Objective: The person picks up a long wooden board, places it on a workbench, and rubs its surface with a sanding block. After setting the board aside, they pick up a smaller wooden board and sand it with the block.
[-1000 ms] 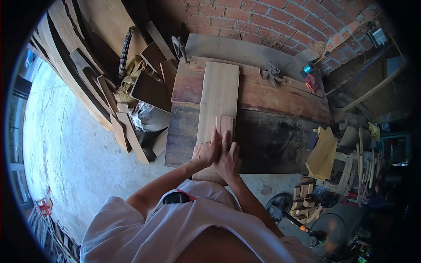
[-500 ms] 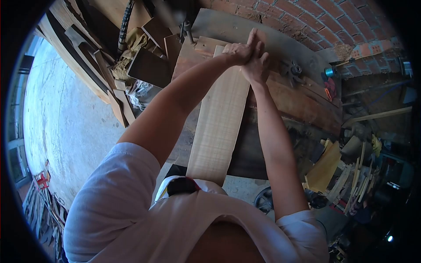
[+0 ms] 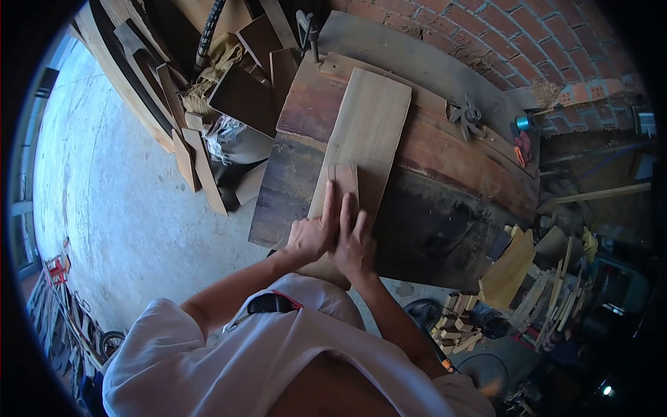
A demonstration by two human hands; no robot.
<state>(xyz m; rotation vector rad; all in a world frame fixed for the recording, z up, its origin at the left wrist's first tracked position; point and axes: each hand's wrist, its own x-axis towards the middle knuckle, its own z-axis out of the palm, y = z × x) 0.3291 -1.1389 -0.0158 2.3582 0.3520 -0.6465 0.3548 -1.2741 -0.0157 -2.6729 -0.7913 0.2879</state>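
A long pale wooden board (image 3: pixel 372 104) lies on the workbench, its near end close to my body. On its upper face rests a small flat wooden block (image 3: pixel 343 179), like a sanding block. My left hand (image 3: pixel 309 236) grips the block's near part from the left, index finger stretched along its top. From the right, my right hand (image 3: pixel 354 244) presses on the same block, with fingers extended over it. The two hands touch, and they hide the block's near end. Its underside faces the board and cannot be seen.
The workbench (image 3: pixel 445 233) has a worn, stained top of dark and reddish planks. A metal star-shaped part (image 3: pixel 467 117) and a teal spool (image 3: pixel 522 123) lie toward the brick wall (image 3: pixel 514 42). Wood offcuts (image 3: pixel 458 323) are piled at right; panels (image 3: pixel 243 97) lean at left.
Both hands have come from the board's far end back toward my body, with the block now visible beneath them. My arms are now bent, and the board's far end is uncovered.
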